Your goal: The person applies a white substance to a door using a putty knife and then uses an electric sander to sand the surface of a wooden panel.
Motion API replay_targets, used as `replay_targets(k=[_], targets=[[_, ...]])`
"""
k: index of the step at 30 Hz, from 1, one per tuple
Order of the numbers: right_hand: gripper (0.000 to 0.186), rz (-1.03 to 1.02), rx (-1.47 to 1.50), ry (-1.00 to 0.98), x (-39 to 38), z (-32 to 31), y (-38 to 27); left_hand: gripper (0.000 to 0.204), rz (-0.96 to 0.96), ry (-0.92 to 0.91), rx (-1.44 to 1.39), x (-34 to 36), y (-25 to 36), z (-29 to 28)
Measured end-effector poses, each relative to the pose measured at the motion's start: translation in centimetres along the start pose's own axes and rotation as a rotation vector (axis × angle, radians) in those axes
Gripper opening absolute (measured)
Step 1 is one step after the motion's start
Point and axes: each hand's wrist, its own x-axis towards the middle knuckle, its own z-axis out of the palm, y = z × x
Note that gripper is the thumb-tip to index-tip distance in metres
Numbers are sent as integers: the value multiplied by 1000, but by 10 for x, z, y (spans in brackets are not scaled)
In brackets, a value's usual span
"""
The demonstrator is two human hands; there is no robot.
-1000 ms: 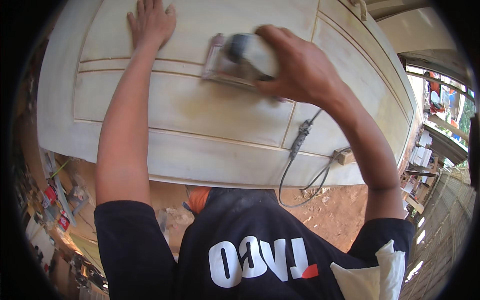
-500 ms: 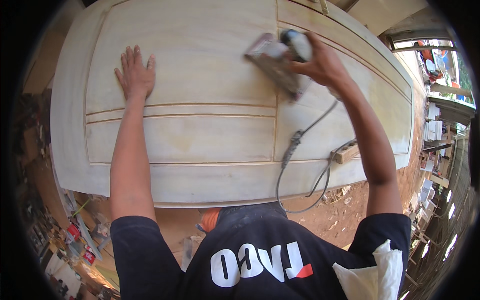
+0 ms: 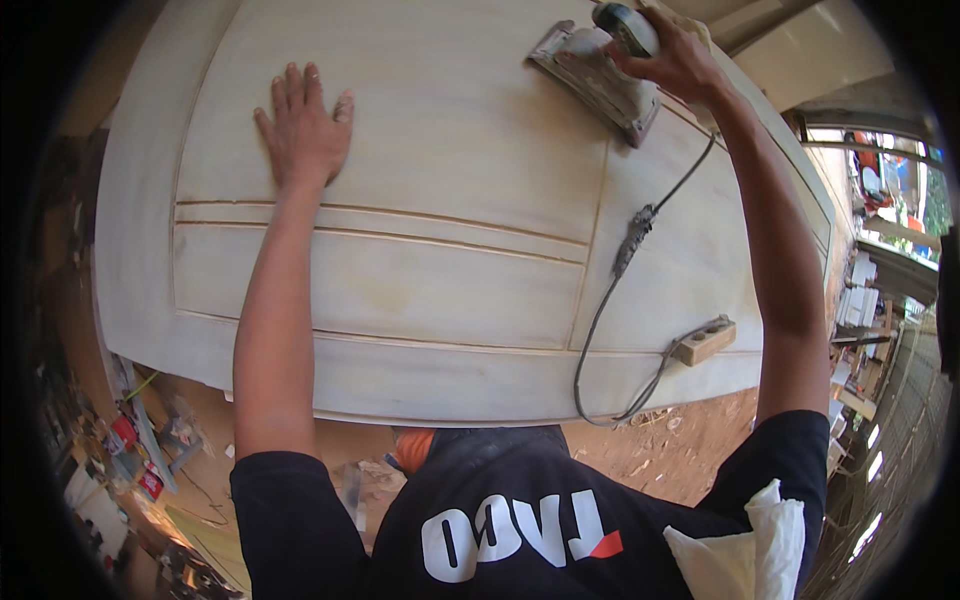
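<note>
A large pale door panel with grooved lines lies flat in front of me. My left hand rests flat on it, fingers spread, just beyond a pair of grooves. Toward the far right, my right hand is wrapped round the grip of an electric sander. The sander's long rectangular base sits slantwise on the panel. Its dark cord has a taped, thickened stretch and loops over the near edge. The cord runs to a wooden-looking socket block lying on the panel at the right.
Bare brown ground with scraps shows below the panel's near edge. Cluttered items and small red packs lie at lower left. Stacked pale pieces and a slatted wall stand at the right. A white cloth hangs on my shirt.
My right hand and the sander have moved farther away and to the right, drawing the cord along. In the picture, my left hand sits slightly farther right and away, still flat on the panel.
</note>
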Motion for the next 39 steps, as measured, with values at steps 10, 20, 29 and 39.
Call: replay_targets(k=[10,20,29,39], targets=[[92,117,62,-237,99,-10,-146,72,29,27,-107,0,2,-1],[76,59,-3,-90,2,2,-38,72,-5,3,-93,0,-5,-3],[81,31,-69,-166,43,-8,-71,72,-30,8,-62,-7,-1,1],[90,55,80,-240,102,-8,-170,70,48,85,-177,5,7,0]])
